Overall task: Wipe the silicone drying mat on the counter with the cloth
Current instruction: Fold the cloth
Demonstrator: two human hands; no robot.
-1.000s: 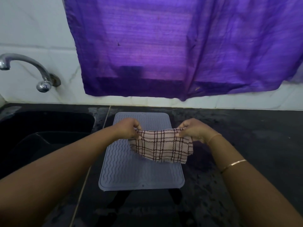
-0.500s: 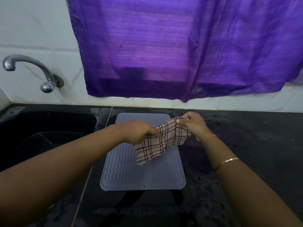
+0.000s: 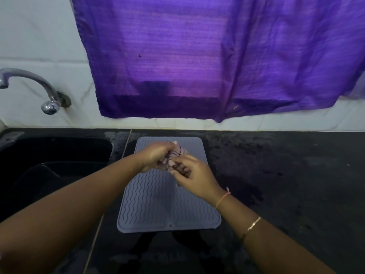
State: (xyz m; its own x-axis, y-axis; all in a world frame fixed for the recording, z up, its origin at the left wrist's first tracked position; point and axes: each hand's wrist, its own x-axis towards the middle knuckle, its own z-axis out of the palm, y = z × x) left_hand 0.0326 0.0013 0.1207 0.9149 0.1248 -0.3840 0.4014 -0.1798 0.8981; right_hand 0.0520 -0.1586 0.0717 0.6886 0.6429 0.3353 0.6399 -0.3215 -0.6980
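Bunching the checked cloth between our left hand and right hand, both closed on it, we hover over the far part of the silicone drying mat. Wiping looks not yet begun; next we press the wad down and sweep toward the near edge.

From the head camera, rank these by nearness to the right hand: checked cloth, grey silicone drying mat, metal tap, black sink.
1. Checked cloth: gripped in the right hand.
2. Grey silicone drying mat: directly beneath.
3. Black sink: left of the mat.
4. Metal tap: far left, on the wall.
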